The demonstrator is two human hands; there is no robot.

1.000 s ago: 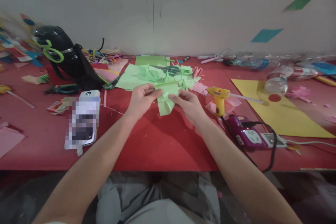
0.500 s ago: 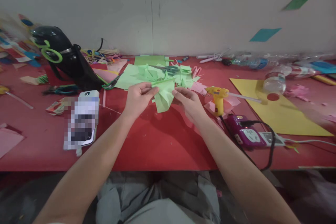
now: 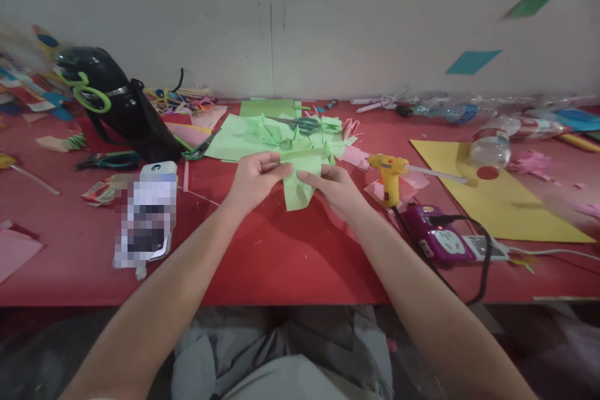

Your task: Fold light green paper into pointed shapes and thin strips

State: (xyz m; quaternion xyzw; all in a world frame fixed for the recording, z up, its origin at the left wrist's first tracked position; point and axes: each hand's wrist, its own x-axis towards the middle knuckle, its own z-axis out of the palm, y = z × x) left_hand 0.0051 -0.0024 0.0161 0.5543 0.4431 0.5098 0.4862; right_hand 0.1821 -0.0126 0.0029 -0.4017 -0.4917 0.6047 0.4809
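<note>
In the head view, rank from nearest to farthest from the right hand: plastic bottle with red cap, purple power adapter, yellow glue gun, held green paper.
From the right hand:
1. Green paper: in its grasp.
2. Yellow glue gun: to its right.
3. Purple power adapter: right, past the gun.
4. Plastic bottle with red cap: farthest right.

Single cam, on my head.
Faces forward and down, close in: my lap (image 3: 201, 350) at bottom, table (image 3: 300, 262) across the middle, wall (image 3: 356, 19) up top.
</note>
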